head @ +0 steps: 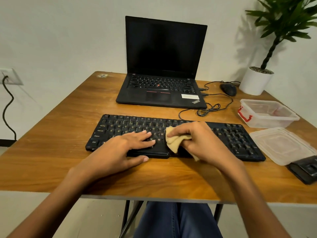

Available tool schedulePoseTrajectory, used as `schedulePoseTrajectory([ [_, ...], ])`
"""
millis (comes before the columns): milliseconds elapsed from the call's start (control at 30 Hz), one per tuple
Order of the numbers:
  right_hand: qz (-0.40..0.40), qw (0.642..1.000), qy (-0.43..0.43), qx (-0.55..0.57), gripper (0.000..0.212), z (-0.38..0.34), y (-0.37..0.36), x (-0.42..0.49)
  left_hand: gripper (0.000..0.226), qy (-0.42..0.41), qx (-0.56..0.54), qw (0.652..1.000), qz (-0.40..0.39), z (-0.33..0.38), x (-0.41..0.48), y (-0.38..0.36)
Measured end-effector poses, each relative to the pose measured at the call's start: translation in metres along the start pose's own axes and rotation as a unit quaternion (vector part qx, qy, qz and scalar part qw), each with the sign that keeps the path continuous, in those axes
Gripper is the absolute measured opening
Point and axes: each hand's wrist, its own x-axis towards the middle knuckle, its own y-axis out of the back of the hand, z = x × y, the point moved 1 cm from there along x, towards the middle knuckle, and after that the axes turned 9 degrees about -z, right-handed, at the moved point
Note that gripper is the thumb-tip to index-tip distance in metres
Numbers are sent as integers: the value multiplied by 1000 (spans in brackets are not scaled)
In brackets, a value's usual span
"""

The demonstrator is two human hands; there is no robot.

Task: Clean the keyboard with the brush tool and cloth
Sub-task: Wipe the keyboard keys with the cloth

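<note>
Background: a black laptop (161, 93) stood open with a dark screen in the upper middle of the frame, on the wooden table (51, 134); a wired mouse (229, 89) and a white potted plant (255, 82) sat at the upper right
Left edge: a wall socket (10, 76) with a black cord hanging down from it
Right edge: a clear plastic container (267, 115) with a red clasp, its lid (281, 145) lying apart just below it, and a dark blocky object (305, 169) in the lower right corner — too cut off to identify
In the way: a coil of cable (208, 109) lay between the laptop and the keyboard's top edge, clear of both hands
Keyboard (236, 140): black, full-size, with pale worn legends and a number pad at its right end; it lay across the middle of the frame, slightly slanted
Cloth (175, 142): small, tan, crumpled into folds
Left hand (127, 148): spread flat, fingers straight on the keys left of centre, thumb on the table just off the front edge
Right hand (202, 141): fingers and thumb curled round the cloth, pinching it in a bunch on the keys
Cloth and grip: the bunch stuck out of the right hand's left side, close to the left fingertips — one corner trailed under the wrist, over the keyboard's front edge
</note>
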Motion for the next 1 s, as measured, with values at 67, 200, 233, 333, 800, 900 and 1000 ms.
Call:
schedulePoseTrajectory([
  [67, -12, 1000, 19, 7, 40, -10, -12, 8, 51, -5, 2, 1000, 4, -3, 0, 1],
  [200, -40, 999, -8, 23, 43, 2, -7, 2, 58, 42, -11, 999, 13, -21, -17, 12],
  [233, -43, 999, -16, 19, 43, 5, -3, 1, 58, 53, -12, 998, 15, -24, -21, 14],
  [333, -21, 1000, -5, 9, 39, -8, -5, 16, 57, 65, -6, 998, -3, -25, -24, 15],
  [800, -50, 995, 89, -4, 31, -45, -34, 44, 67, 79, -26, 996, 16, -27, -33, 19],
  [900, -62, 991, 115, -7, 32, -45, -49, 42, 79, 77, -18, 996, 31, -36, -36, 20],
  [1000, -84, 994, 69, -13, 35, -26, -32, 32, 75, 95, -23, 994, 58, -46, -43, 21],
])
